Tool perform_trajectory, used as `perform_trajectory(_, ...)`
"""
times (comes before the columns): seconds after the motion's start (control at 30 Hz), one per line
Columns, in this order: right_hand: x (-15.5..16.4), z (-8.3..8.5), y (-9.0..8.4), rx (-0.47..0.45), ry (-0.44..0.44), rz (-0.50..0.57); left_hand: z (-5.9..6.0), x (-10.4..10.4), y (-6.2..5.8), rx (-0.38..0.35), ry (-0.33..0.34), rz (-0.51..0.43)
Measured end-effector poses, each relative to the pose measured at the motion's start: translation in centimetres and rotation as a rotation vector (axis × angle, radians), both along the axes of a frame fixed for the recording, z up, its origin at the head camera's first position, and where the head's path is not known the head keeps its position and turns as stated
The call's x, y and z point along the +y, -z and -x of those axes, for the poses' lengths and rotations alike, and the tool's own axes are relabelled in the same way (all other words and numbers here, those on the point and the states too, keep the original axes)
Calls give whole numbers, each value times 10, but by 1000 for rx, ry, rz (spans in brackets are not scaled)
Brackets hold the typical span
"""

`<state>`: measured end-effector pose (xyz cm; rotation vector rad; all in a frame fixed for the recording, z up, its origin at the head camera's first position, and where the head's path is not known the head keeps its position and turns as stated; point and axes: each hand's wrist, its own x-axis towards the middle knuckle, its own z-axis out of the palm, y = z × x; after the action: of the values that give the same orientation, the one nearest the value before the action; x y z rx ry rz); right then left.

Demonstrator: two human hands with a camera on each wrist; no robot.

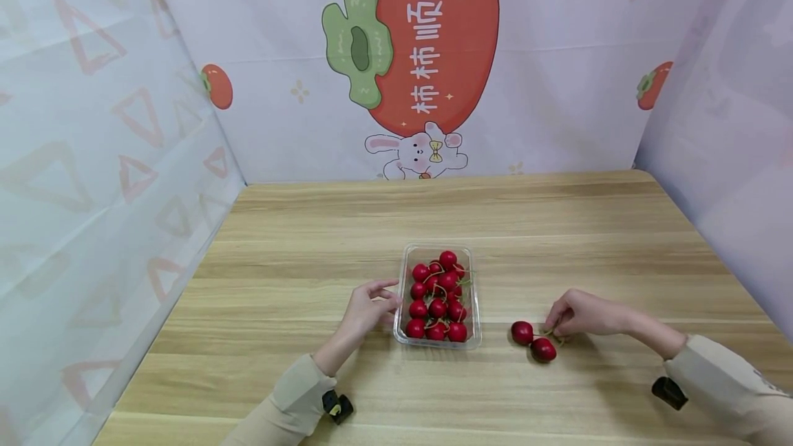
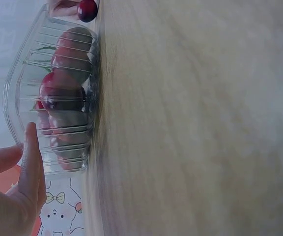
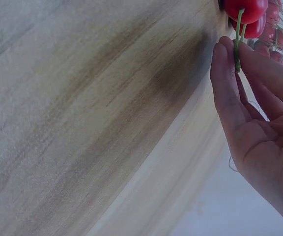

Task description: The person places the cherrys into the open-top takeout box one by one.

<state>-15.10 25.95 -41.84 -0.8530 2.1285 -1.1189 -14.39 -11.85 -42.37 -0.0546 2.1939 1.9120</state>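
Observation:
A clear plastic container point(image 1: 476, 344) filled with red cherries point(image 1: 437, 308) stands at the middle of the table. My left hand point(image 1: 367, 310) is at its left side, fingers extended and touching the wall near the rim; the left wrist view shows a fingertip against the ribbed plastic point(image 2: 53, 173). To the right of the container, two cherries point(image 1: 543, 349) lie side by side on the wood. My right hand point(image 1: 585, 313) pinches their green stems point(image 3: 238, 49) between thumb and fingers, with the fruit beyond the fingertips.
The wooden table point(image 1: 310, 226) reaches back to a printed cloth wall point(image 1: 279, 122) with a persimmon and a rabbit. Cloth also hangs along the left and right sides. A dark strap piece point(image 1: 669, 393) sits at the right sleeve.

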Motion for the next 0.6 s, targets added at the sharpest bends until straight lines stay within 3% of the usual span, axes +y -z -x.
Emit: perform_trajectory(0.6,0,1,-12,-92,4,94,0,0,1,-17,-9,9)
